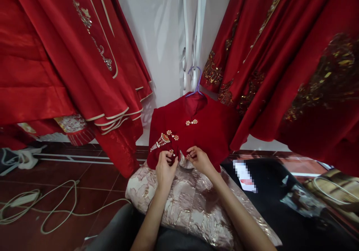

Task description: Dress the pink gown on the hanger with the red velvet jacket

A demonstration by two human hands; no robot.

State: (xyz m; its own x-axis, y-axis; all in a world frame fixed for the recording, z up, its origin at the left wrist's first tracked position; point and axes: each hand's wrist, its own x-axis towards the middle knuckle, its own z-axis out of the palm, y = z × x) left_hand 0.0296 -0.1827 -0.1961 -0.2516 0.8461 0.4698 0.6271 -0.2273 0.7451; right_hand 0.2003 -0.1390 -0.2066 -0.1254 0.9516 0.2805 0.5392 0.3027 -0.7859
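Observation:
A red velvet jacket (215,120) hangs in front of me on a purple hanger (198,83). One flower-shaped clasp (192,122) joins its front near the collar. Lower down the front edges part. My left hand (166,169) grips the left front edge beside a jewelled clasp half (172,152), fingers curled. On the opposite edge, the fingers of my right hand (201,160) are closed around another small clasp half (188,155), mostly covered by them. A beaded tassel brooch (162,141) adorns the jacket's left chest. Pale pink brocade fabric (185,202) spreads beneath, over my lap.
Red embroidered garments (112,94) hang at left, and more with gold sequins (269,68) at right. A pale cable (64,210) loops across the tiled floor. A white card (242,174) and a clear plastic bag (303,200) lie on a black surface at right.

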